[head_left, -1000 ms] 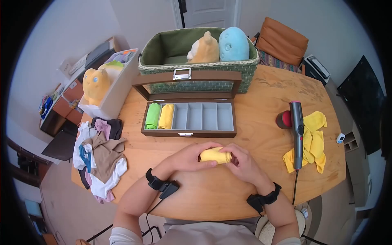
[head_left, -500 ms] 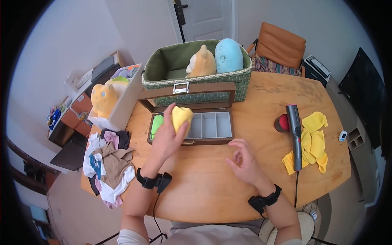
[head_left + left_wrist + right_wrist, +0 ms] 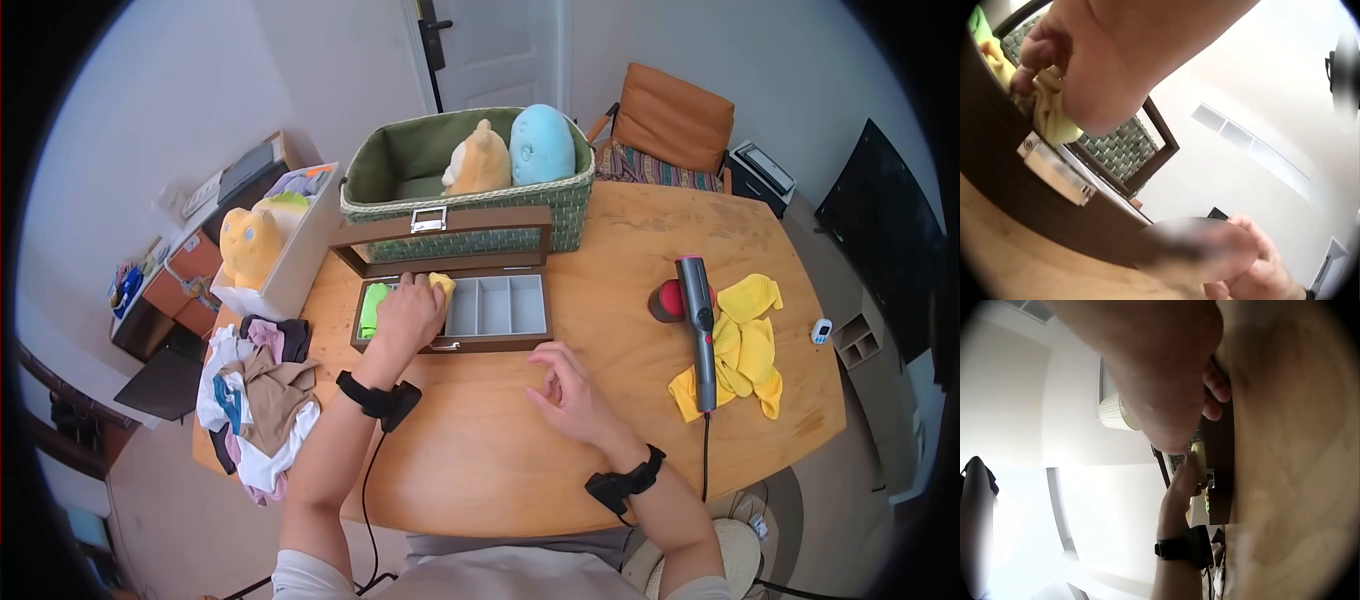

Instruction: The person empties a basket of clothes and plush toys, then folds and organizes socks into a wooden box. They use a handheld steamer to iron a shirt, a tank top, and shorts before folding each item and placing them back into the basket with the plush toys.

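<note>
Pinching a soft, rolled yellow cloth (image 3: 443, 287) at the grey slots of a brown box (image 3: 495, 344), the left hand (image 3: 408, 312) bends its fingers round it (maybe so it stays rolled), while the right hand (image 3: 577, 397) hangs loose, holding nothing.

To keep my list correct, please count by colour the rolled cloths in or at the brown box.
Green: 1, the green roll
Yellow: 2, a seated yellow roll in the brown box, and a held yellow roll in the left hand
Total: 3
</note>
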Available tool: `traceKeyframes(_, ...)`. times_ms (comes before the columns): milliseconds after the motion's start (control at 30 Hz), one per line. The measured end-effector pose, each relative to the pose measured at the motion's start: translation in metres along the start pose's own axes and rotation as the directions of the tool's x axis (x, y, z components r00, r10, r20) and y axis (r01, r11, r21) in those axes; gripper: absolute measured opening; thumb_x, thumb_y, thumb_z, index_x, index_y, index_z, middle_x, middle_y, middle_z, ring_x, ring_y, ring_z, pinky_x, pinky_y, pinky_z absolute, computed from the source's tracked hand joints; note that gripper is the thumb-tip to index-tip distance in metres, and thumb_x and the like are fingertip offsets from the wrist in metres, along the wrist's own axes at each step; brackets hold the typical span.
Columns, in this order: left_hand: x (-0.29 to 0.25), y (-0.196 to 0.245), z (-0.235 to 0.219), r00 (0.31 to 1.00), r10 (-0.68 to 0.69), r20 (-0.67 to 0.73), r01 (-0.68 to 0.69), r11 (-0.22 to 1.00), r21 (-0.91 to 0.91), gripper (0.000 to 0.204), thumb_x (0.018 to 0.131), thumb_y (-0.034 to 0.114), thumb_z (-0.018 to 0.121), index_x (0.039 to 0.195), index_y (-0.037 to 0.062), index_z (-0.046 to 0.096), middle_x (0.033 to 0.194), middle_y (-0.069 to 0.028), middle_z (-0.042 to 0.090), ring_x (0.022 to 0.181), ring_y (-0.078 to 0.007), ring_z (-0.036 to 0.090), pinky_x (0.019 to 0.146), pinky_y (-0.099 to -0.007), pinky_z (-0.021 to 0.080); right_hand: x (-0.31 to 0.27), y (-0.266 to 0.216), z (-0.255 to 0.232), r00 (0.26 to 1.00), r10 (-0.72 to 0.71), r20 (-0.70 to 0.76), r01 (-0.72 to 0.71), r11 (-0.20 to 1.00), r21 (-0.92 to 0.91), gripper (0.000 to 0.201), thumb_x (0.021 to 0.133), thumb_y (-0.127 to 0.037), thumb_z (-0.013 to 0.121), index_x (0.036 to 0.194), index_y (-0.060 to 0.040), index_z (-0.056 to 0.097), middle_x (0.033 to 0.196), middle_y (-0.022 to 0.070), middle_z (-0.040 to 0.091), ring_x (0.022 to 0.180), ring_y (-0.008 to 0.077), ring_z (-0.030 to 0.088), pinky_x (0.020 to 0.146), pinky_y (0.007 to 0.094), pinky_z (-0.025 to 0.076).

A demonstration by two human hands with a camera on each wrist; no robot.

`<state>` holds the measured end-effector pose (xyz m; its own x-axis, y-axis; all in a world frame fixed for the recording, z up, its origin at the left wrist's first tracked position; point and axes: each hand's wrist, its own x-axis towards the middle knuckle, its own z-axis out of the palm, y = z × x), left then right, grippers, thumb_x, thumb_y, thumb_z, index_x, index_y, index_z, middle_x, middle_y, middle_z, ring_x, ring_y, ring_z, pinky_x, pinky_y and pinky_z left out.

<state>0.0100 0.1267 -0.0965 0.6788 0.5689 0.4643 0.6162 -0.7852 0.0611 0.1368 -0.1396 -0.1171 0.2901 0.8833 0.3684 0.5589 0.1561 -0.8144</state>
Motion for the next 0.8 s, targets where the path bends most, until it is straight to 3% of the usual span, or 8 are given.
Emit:
traceKeyframes(67, 0.007, -0.001, -0.015, 0.964, -0.046, 0.261, 0.052, 0.999, -0.015, 0.037, 0.103, 0.032, 0.046, 0.114, -0.0014, 0.055, 0.087, -0.0244, 0.071, 0.081, -0.0443, 0.069, 0.073, -0.056, 0.054, -0.001, 0.0, 0.002, 1.0, 0.014, -0.011, -0.014, 0.999, 0.031, 0.04, 0.087, -0.007, 0.072, 0.122, -0.0044, 0.053, 0.124, 0.0119, 0.053, 0.073, 0.0183, 0.057, 0.067, 0.0307, 0.05)
traceKeyframes(167, 0.012, -0.006, -0.023, 0.952, -0.044, 0.303, 0.058, 0.998, -0.036, 0.034, 0.101, 0.029, 0.047, 0.114, -0.0015, 0.055, 0.088, -0.0277, 0.07, 0.084, -0.0466, 0.067, 0.075, -0.0568, 0.053, -0.001, -0.001, 0.002, 0.999, 0.03, -0.013, -0.029, 0.998, 0.051, 0.038, 0.087, -0.006, 0.071, 0.121, -0.0037, 0.054, 0.124, 0.0116, 0.053, 0.073, 0.0175, 0.056, 0.067, 0.0298, 0.05)
traceKeyframes(333, 0.006, -0.034, -0.01, 0.95, 0.007, 0.313, 0.074, 0.966, -0.248, 0.028, 0.097, 0.021, 0.05, 0.118, 0.0018, 0.055, 0.094, -0.0254, 0.07, 0.091, -0.0439, 0.067, 0.082, -0.0534, 0.053, 0.001, -0.001, 0.002, 0.999, 0.029, -0.029, -0.027, 0.998, 0.05, 0.036, 0.087, -0.004, 0.071, 0.119, -0.003, 0.055, 0.124, 0.0113, 0.053, 0.074, 0.0169, 0.056, 0.067, 0.0284, 0.05)
traceKeyframes(400, 0.002, -0.047, 0.006, 0.957, 0.285, -0.05, -0.288, 0.925, -0.249, 0.029, 0.097, 0.018, 0.051, 0.122, 0.0021, 0.052, 0.094, -0.0249, 0.07, 0.092, -0.0424, 0.067, 0.083, -0.0529, 0.052, 0.0, -0.001, 0.001, 0.999, 0.031, -0.027, -0.029, 0.998, 0.05, 0.036, 0.086, -0.004, 0.071, 0.119, -0.0029, 0.055, 0.123, 0.0112, 0.053, 0.073, 0.0167, 0.056, 0.067, 0.028, 0.05)
traceKeyframes(500, 0.003, -0.024, -0.032, 0.989, 0.109, 0.095, -0.069, 0.931, -0.358, 0.029, 0.097, 0.017, 0.053, 0.122, 0.0016, 0.054, 0.1, -0.0235, 0.069, 0.094, -0.0421, 0.066, 0.084, -0.0522, 0.053, 0.001, 0.0, 0.002, 0.999, 0.028, -0.023, -0.027, 0.999, 0.047, 0.036, 0.087, -0.003, 0.071, 0.118, -0.003, 0.055, 0.123, 0.0112, 0.053, 0.073, 0.0165, 0.056, 0.067, 0.028, 0.05)
traceKeyframes(600, 0.006, -0.03, -0.021, 0.938, 0.158, 0.308, -0.047, 0.94, -0.338, 0.034, 0.096, 0.025, 0.057, 0.122, 0.0019, 0.054, 0.1, -0.0224, 0.068, 0.095, -0.041, 0.067, 0.084, -0.0492, 0.054, 0.002, 0.0, 0.001, 0.999, 0.041, -0.016, -0.041, 0.998, 0.048, 0.035, 0.087, -0.003, 0.07, 0.118, -0.003, 0.055, 0.122, 0.0112, 0.053, 0.074, 0.0162, 0.056, 0.067, 0.0278, 0.05)
traceKeyframes(733, 0.0, -0.013, -0.028, 0.927, 0.082, 0.367, 0.023, 0.962, -0.272, 0.041, 0.094, 0.031, 0.061, 0.121, 0.0011, 0.054, 0.094, -0.0202, 0.068, 0.095, -0.0409, 0.068, 0.083, -0.0471, 0.056, 0.002, 0.0, 0.004, 0.998, 0.056, -0.004, -0.055, 0.997, 0.055, 0.032, 0.087, -0.003, 0.07, 0.116, -0.003, 0.056, 0.122, 0.0112, 0.053, 0.072, 0.0156, 0.056, 0.066, 0.0273, 0.05)
traceKeyframes(800, -0.006, -0.011, -0.012, 0.966, 0.145, 0.215, -0.118, 0.984, -0.133, 0.044, 0.094, 0.034, 0.061, 0.122, 0.0012, 0.053, 0.099, -0.0226, 0.07, 0.09, -0.041, 0.07, 0.081, -0.0482, 0.056, 0.003, 0.001, 0.005, 0.998, 0.061, 0.0, -0.06, 0.997, 0.055, 0.031, 0.088, -0.003, 0.07, 0.116, -0.0032, 0.056, 0.122, 0.0112, 0.053, 0.072, 0.0153, 0.056, 0.066, 0.0272, 0.05)
